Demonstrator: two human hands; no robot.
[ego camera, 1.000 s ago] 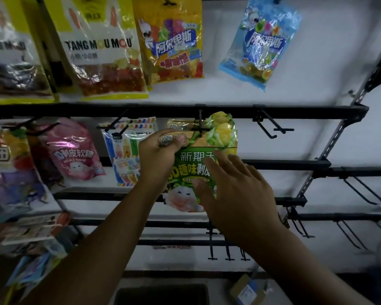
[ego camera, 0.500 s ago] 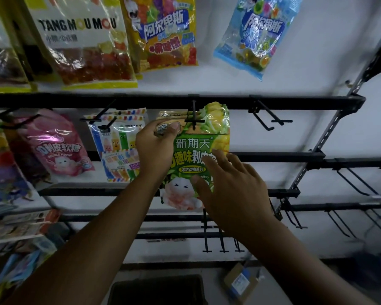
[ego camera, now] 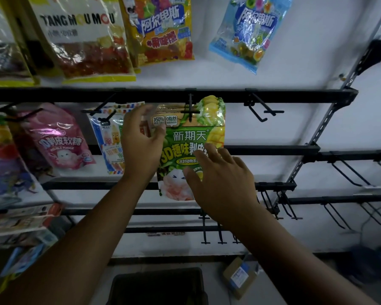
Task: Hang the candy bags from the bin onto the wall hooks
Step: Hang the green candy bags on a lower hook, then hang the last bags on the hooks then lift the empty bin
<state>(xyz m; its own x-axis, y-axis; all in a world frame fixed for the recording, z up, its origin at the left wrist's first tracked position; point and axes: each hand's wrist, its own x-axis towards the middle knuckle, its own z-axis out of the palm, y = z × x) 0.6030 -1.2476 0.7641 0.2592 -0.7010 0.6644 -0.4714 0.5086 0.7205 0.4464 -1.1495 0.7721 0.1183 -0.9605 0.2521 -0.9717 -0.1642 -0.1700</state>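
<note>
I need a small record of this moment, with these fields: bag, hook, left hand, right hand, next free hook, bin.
bag: green candy bag, hanging flat against the wall
hook: black hook, passing through the bag's top
left hand: fingers relaxed, at the bag's upper left edge
right hand: fingers spread over the bag's lower right
next free hook: just right, same rail
bin: below, dark inside

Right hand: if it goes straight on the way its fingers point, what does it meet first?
The green candy bag; the right hand overlaps its lower front, though whether they touch is unclear.
</note>
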